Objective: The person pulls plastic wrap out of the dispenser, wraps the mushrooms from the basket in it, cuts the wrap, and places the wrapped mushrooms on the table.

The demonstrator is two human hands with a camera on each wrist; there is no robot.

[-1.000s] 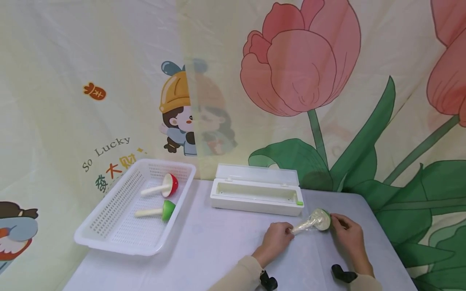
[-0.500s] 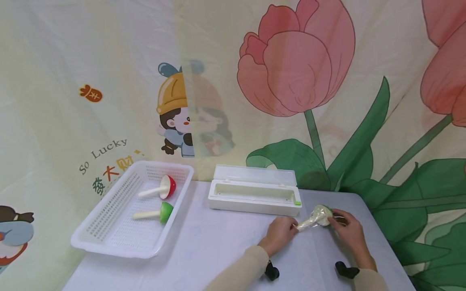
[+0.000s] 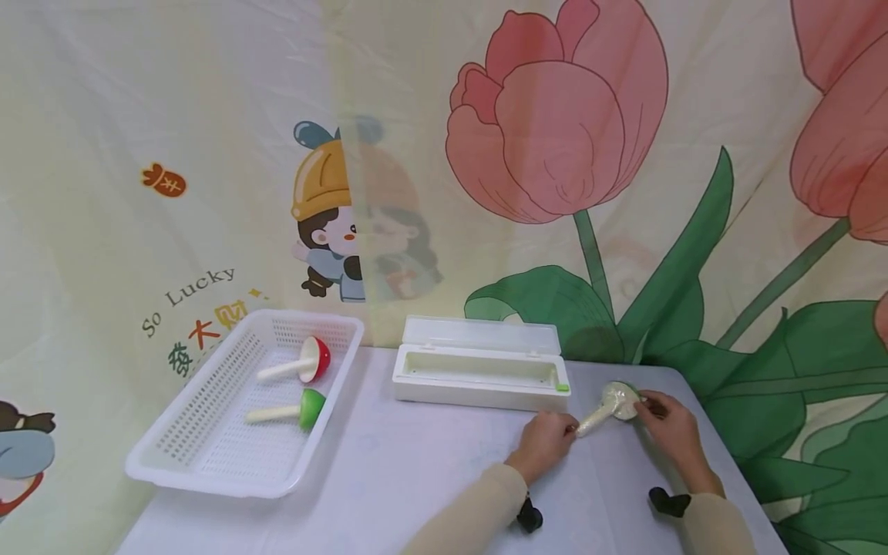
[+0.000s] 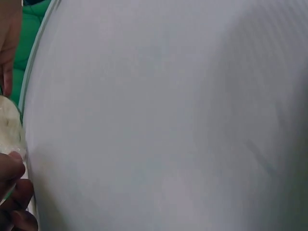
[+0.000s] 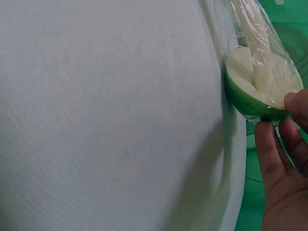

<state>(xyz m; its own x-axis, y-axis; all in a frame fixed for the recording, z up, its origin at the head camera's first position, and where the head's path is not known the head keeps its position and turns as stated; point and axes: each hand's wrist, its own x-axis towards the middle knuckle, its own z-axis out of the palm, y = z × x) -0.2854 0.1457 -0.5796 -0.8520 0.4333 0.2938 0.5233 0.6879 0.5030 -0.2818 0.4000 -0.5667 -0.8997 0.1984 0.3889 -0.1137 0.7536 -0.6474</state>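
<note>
A toy mushroom with a green cap and a pale stem is wrapped in clear plastic film. My left hand pinches the wrapped end of the stem. At the other end, my right hand grips the cap's edge, thumb on the pale underside and fingers under the green dome in the right wrist view. The mushroom is held above the right part of the table, tilted with the cap away from me. Only a pale part of it shows at the left edge of the left wrist view.
A white box with a long slot and a raised clear lid stands at the table's back. On the left, a white plastic basket holds a red-capped toy mushroom and a green-capped one. A printed cloth hangs behind.
Both hands have shifted slightly right with the wrapped mushroom. The right hand's fingers have moved around the cap's edge and the mushroom has tilted more. The head view has also shifted a little.
</note>
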